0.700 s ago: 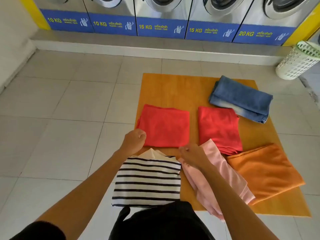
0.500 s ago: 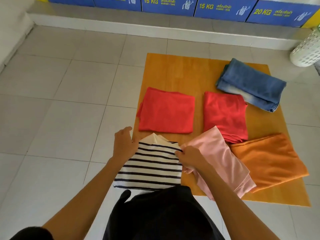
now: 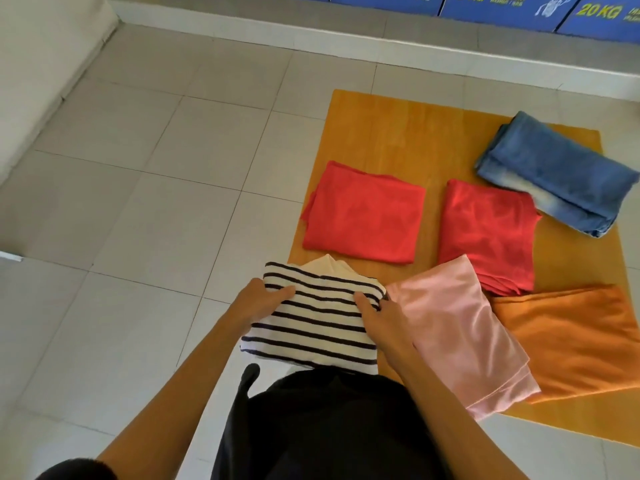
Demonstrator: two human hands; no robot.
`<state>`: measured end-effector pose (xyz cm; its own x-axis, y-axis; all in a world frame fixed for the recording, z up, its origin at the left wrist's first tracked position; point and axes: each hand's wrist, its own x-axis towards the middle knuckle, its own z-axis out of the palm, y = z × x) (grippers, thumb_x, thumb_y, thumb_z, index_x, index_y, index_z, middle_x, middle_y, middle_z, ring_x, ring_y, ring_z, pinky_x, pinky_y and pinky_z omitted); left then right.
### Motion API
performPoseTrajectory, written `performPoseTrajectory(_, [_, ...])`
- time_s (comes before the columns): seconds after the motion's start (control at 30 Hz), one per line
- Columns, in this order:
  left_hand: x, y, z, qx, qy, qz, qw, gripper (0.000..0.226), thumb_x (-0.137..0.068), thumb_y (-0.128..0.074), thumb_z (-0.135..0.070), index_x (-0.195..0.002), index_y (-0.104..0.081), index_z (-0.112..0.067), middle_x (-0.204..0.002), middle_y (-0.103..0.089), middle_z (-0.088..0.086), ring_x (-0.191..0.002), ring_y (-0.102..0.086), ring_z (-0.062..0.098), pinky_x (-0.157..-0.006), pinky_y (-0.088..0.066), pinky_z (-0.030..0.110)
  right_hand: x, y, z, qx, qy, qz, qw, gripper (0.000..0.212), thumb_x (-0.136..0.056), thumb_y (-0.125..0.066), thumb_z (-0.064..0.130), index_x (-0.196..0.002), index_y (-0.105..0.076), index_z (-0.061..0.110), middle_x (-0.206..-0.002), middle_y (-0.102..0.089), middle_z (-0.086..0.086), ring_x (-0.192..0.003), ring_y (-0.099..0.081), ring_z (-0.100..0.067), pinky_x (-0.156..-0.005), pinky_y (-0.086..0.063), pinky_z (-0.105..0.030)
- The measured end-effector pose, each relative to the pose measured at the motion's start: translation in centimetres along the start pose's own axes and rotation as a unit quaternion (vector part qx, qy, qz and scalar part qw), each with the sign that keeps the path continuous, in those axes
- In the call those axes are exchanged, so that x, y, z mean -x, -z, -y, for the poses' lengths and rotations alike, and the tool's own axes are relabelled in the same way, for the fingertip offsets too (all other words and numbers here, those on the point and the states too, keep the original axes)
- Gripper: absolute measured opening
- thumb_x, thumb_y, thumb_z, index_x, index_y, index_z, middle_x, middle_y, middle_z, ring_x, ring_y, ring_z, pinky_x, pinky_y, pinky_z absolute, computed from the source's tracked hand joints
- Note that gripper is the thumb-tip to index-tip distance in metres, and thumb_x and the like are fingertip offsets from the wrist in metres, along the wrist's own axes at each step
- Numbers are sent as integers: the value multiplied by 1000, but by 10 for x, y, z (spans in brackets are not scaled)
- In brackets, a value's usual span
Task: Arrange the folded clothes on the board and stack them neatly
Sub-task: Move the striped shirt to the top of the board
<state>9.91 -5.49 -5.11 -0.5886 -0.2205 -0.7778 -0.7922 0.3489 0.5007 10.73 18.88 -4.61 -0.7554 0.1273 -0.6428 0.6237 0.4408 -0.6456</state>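
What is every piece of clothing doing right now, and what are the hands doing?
Striped shirt: folded, gripped at both sides, partly off the board's corner.
Left hand: gripping the striped shirt's left edge.
Right hand: gripping its right edge.
Pink garment: folded, overlapping the orange one.
Orange garment: folded, flat.
Left red garment: folded, lying alone.
Right red garment: folded.
Jeans: folded.
Board: on the floor.
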Motion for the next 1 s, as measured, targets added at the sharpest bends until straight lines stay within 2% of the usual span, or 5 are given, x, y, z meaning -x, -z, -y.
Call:
performPoseTrajectory(0.1, [5, 4, -9, 62, 0, 38, 997, 64, -77, -71, -58, -123, -55, -15, -108, -71, 9, -97, -69, 27, -91, -55, 49, -2, 3, 14, -29, 24, -9, 999, 42, -93, -54, 55, -121, -64, 26, -112, -70, 4, -107, -64, -20, -99, -51, -45])
performPoseTrajectory(0.2, [13, 6, -32, 100, -57, 74, 991, 55, -81, -67, -57, -121, -57, -20, -110, -72, 7, -99, -70, 26, -91, -56, 49, -5, 13, 25, -94, 41, -11, 995, 41, -93, -52, 58, -125, -58, 33, -113, -68, 8, -107, -64, -17, -98, -53, -44])
performPoseTrajectory(0.43, [23, 27, -118, 125, -122, 95, 980, 40, -85, -65, -52, -113, -61, -23, -99, -76, 3, -89, -74, 23, -74, -61, 39, -31, 65, 72, -163, 136, -61, 975, 30, -96, -54, 49, -122, -60, 34, -109, -72, 9, -100, -69, -7, -90, -57, -38])
performPoseTrajectory(0.73, [-36, 22, -236, 198, -128, 132, 963, 56, -75, -80, -45, -120, -64, -16, -108, -75, 9, -100, -72, 28, -92, -55, 51, -121, 129, 145, -189, 166, -113, 961, 27, -97, -57, 43, -121, -63, 30, -105, -73, 8, -98, -70, -11, -85, -59, -36])
performPoseTrajectory(1.0, [-126, 29, -320, 221, -142, 59, 963, 38, -84, -75, -22, -120, -64, -11, -107, -75, 8, -98, -73, 25, -86, -59, 42, -236, 157, 202, -173, 169, -122, 963, 17, -99, -55, 40, -116, -58, 34, -101, -67, 13, -98, -66, -11, -82, -56, -31])
